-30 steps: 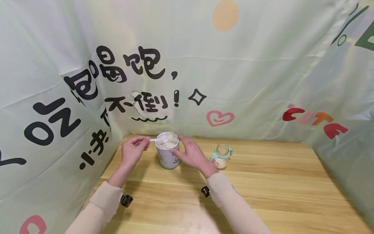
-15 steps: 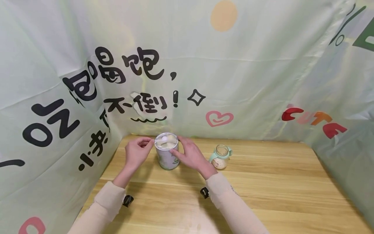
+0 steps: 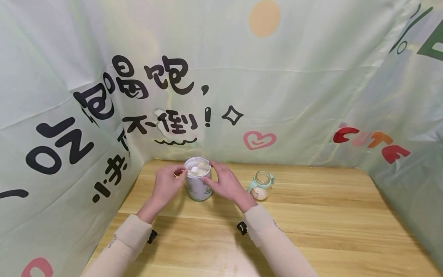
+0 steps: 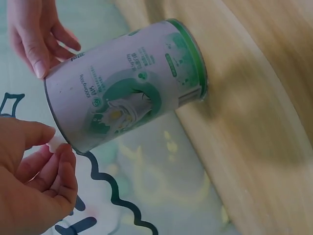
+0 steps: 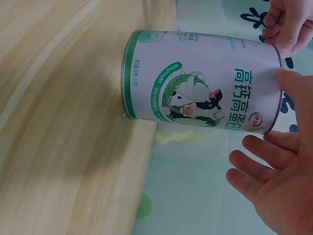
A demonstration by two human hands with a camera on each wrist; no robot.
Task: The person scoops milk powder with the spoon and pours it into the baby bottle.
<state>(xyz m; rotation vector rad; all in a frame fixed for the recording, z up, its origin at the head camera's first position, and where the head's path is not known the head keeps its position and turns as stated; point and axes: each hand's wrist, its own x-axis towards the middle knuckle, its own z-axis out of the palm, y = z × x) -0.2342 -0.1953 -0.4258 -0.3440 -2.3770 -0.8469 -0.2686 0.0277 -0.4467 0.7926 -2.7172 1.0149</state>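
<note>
A white and green milk powder can [image 3: 199,189] stands upright on the table, its top open and pale powder inside. My left hand [image 3: 167,184] is at the left side of its rim, pinching the handle of a white plastic scoop [image 3: 194,169]; the scoop's bowl is over the powder within the opening. In the left wrist view only a small white end of the scoop handle [image 4: 55,144] shows between thumb and fingers. From the right, my right hand [image 3: 228,181] holds the can at its upper edge, thumb and forefinger on opposite sides, other fingers extended off it.
A small glass jar [image 3: 259,192] with a mint-green handled holder and powder in it stands on the wooden table [image 3: 311,215], right of the can. Printed fabric [image 3: 294,96] hangs close behind the can and along both sides.
My left hand has moved rightward and a little nearer, bringing the scoop from across the left rim further down into the can. The right hand and can have stayed in place.
</note>
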